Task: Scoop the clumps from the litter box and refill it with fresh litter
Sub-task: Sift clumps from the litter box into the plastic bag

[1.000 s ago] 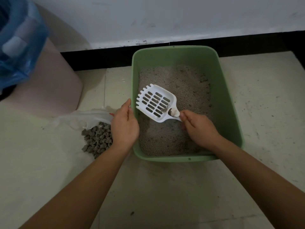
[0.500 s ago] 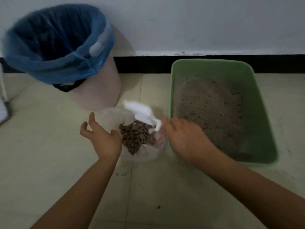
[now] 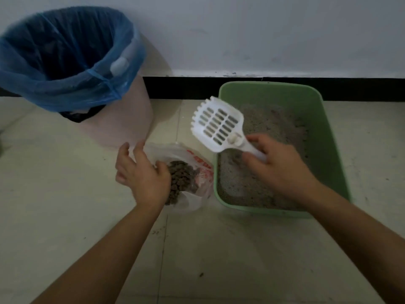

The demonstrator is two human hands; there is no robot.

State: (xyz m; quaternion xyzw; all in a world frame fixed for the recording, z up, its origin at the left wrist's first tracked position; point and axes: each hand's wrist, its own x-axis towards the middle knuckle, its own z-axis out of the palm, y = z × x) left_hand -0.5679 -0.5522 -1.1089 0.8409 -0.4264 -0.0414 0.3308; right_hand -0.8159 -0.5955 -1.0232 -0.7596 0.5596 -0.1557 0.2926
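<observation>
A green litter box (image 3: 331, 137) sits on the floor by the wall, holding pale grey litter (image 3: 238, 183). My right hand (image 3: 282, 170) grips the handle of a white slotted scoop (image 3: 217, 123), whose empty head is raised above the box's left rim. Left of the box lies a clear plastic bag (image 3: 197, 194) with red print, holding a pile of dark brown clumps (image 3: 179, 178). My left hand (image 3: 142, 174) holds the bag's left edge, fingers loosely curled on the plastic.
A pink bin (image 3: 122, 126) lined with a blue plastic bag (image 3: 70, 62) stands at the back left against the white wall. A black skirting strip (image 3: 186, 87) runs behind it. Pale floor tiles (image 3: 197, 260) spread in front.
The scoop tipped its clumps into the clear bag, then swung back right and up over the box's left rim, now empty. My left hand stayed at the bag.
</observation>
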